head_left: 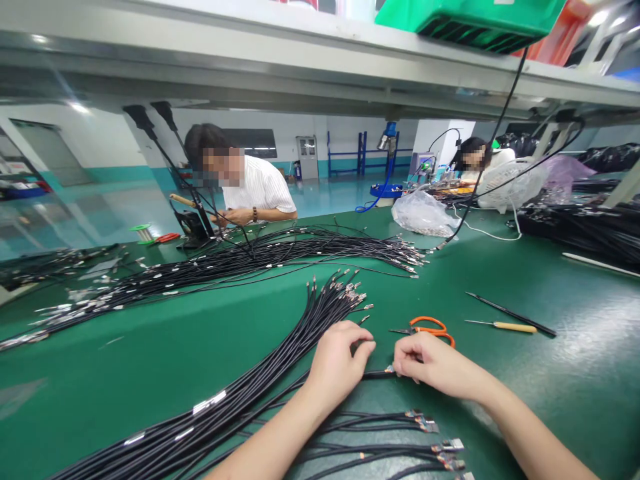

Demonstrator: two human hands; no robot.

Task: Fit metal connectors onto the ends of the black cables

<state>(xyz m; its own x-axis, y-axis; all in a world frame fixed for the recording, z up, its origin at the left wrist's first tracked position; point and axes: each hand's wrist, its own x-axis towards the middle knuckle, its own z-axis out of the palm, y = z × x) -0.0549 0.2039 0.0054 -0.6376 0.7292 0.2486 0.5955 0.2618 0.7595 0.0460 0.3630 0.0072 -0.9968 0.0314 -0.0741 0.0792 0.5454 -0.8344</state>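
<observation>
My right hand (435,363) pinches the stripped end of a black cable (379,375), where small coloured wires show at the fingertips. That cable runs leftward beneath my left hand (337,360). The left fingers are curled, with thumb and forefinger close together, and whatever they hold is hidden. Just behind the left wrist lies a thick bundle of black cables (280,363) with metal connectors at its far end. Nearer to me, several cables with metal connectors (453,445) lie between my forearms. Orange-handled scissors (430,327) rest right behind my right hand.
On the green table (165,360), an awl (515,327) and a black pointed tool (515,313) lie to the right. Another long cable bundle (280,250) crosses behind, near a plastic bag (425,213). A shelf (250,40) hangs overhead. A co-worker (260,187) sits opposite.
</observation>
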